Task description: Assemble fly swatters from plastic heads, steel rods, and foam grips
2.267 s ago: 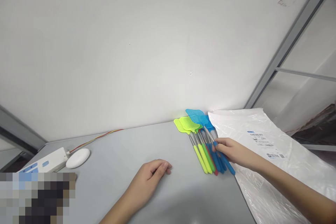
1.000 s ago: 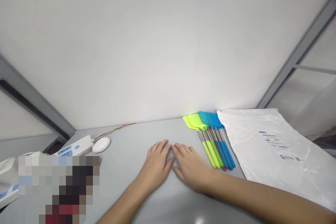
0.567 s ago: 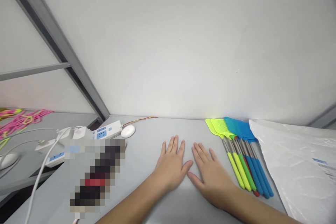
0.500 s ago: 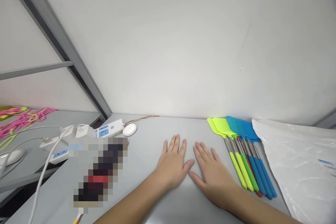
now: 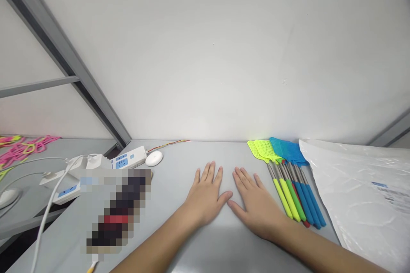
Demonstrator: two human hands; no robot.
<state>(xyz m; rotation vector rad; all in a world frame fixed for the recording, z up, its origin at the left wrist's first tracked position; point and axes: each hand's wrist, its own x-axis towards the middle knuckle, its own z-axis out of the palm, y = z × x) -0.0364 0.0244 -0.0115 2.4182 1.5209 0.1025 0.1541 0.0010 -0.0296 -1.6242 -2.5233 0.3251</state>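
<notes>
My left hand [image 5: 205, 198] lies flat on the grey table [image 5: 179, 153], palm down with its fingers spread. Beside it, my right hand [image 5: 254, 202] also rests flat, fingers stretched out, its thumb close to the left thumb. Neither one holds anything. To the right of my right hand is a row of several fly swatters [image 5: 293, 187] with yellow, green, red and blue grips, metal shafts and mesh heads. Their heads point toward the wall, with yellow and blue ones on top; the other heads are mostly hidden.
A white plastic bag [image 5: 358, 196] covers the right side. On the left are a power strip [image 5: 130, 158], a white oval device [image 5: 154, 158], white cables [image 5: 48, 213] and a pixelated dark object [image 5: 120, 213]. Pink and yellow cords [image 5: 28, 149] lie beyond the metal frame.
The view has turned slightly to the right, so everything appears shifted left. Both hands stay flat in the same place on the table.
</notes>
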